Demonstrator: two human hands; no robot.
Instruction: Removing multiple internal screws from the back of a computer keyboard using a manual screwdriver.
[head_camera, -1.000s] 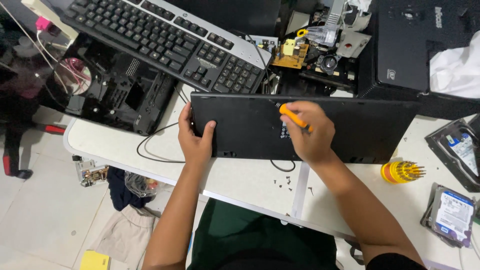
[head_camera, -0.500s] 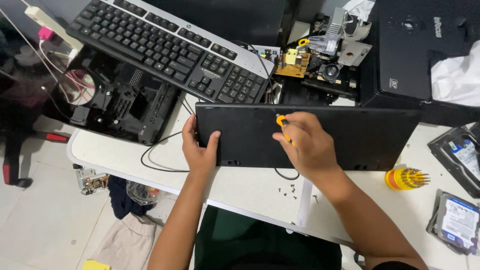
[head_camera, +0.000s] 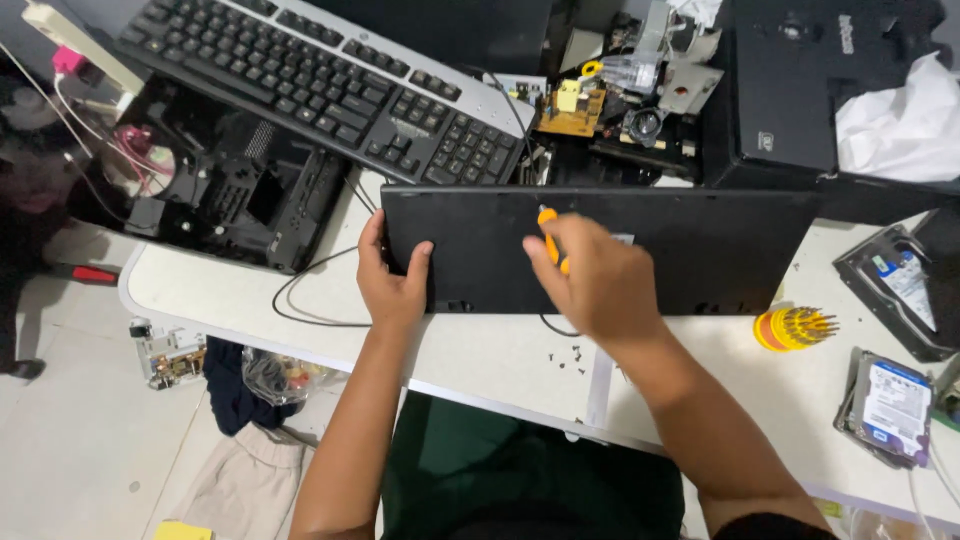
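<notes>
A flat black panel (head_camera: 700, 245), like the back of a keyboard, lies upside down on the white table (head_camera: 480, 350). My left hand (head_camera: 392, 275) grips its left end, thumb and fingers over the edge. My right hand (head_camera: 592, 275) holds an orange-handled screwdriver (head_camera: 550, 238) upright, tip down on the panel near its middle. A few small dark screws (head_camera: 570, 355) lie on the table just in front of the panel.
A black and silver keyboard (head_camera: 320, 75) rests on an open black case (head_camera: 230, 190) at the back left. Circuit boards (head_camera: 575, 105) and a black box (head_camera: 800, 90) with a white cloth (head_camera: 900, 125) stand behind. A yellow bit holder (head_camera: 790, 328) and hard drives (head_camera: 893, 405) lie right.
My right hand with the screwdriver has shifted left along the panel toward its middle. My left hand keeps its hold on the left end.
</notes>
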